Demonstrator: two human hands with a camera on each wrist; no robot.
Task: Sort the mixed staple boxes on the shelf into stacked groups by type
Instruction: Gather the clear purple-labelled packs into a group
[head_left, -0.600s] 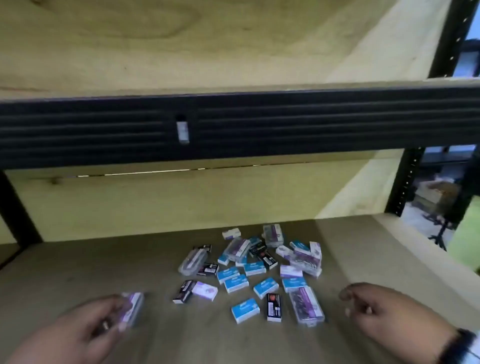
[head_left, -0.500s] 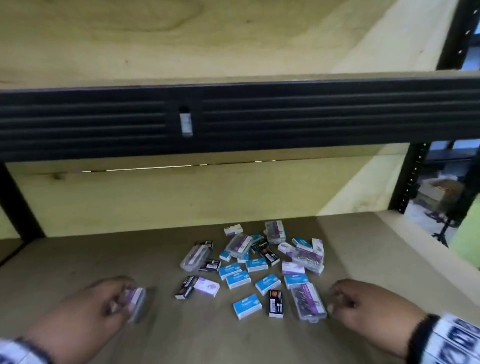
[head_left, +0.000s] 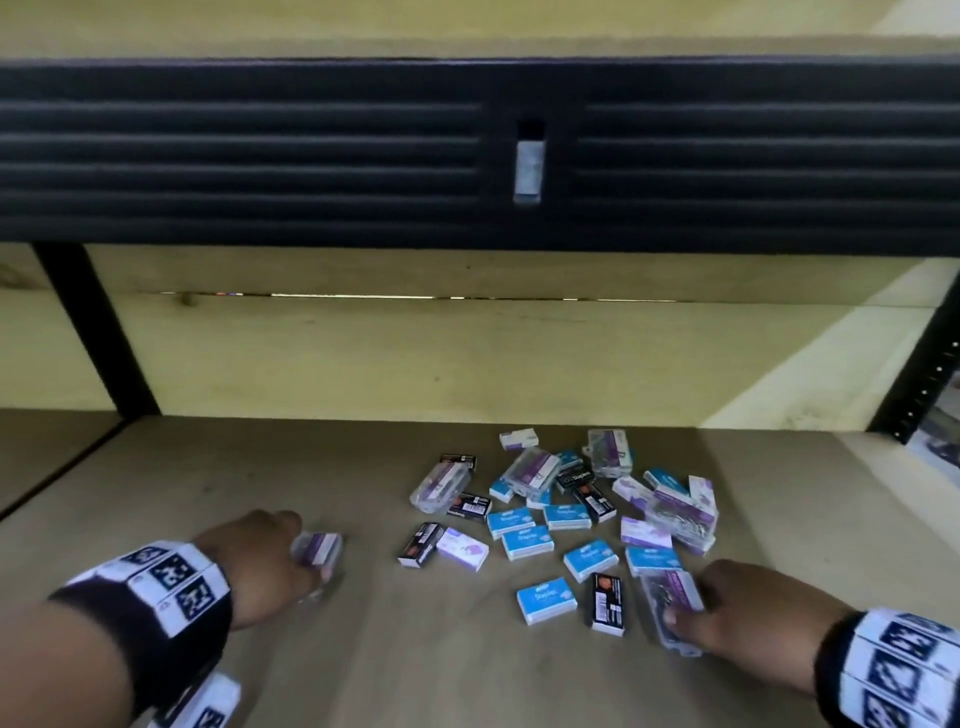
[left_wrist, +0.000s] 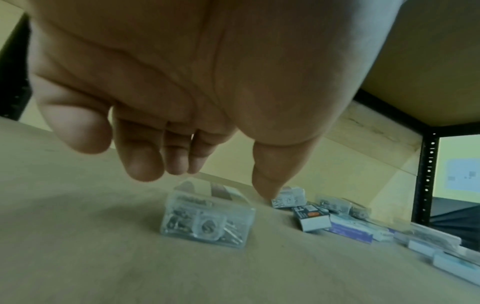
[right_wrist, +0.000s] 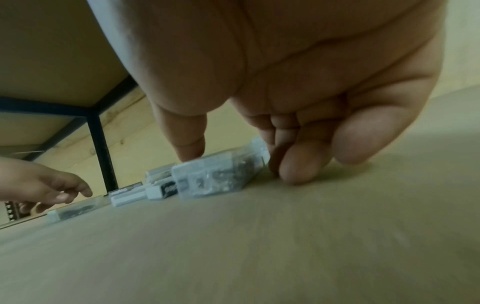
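A mixed pile lies on the wooden shelf (head_left: 467, 675): blue staple boxes (head_left: 545, 600), black boxes (head_left: 608, 603), white-purple boxes (head_left: 462, 548) and clear plastic cases (head_left: 439, 486). Left of the pile, one clear case with a purple label (head_left: 321, 548) stands alone on the board. My left hand (head_left: 270, 556) hovers just over it. In the left wrist view the fingers (left_wrist: 145, 164) hang loosely above this case (left_wrist: 207, 218) without gripping. At the pile's near right edge my right hand (head_left: 727, 608) pinches another clear case (head_left: 670, 597), thumb (right_wrist: 189, 148) on one side, fingers (right_wrist: 293, 170) on the other.
The black beam (head_left: 260, 156) of the upper shelf runs low across the top. Black uprights stand at back left (head_left: 98, 332) and back right (head_left: 924, 384). A wooden back panel (head_left: 467, 364) closes the rear.
My left hand carried its clear case forward and set it down on the board, then let go. My right hand moved left and took hold of the clear case at the pile's edge.
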